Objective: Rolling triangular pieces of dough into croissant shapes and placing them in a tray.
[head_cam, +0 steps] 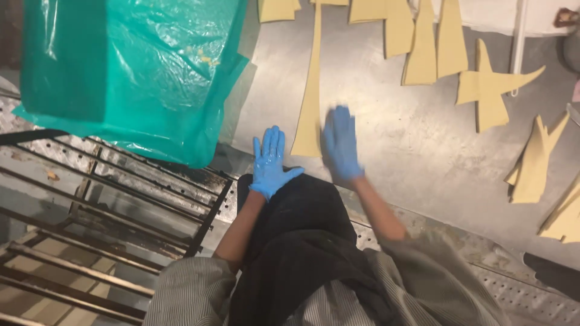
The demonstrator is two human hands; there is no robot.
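Your left hand [270, 164] lies open and flat on the steel worktop [411, 145]; your right hand [340, 143], blurred, rests open beside a long dough triangle [311, 102] between them, gripping nothing. This strip looks unrolled, and the other cut dough pieces [423, 51] farther along also lie flat, so most shaping seems left.

A large green translucent plastic bag [130, 72] is filling the upper left of the frame, wrinkled and glossy, hanging over a rack. No labels, signs or screens are showing anywhere.
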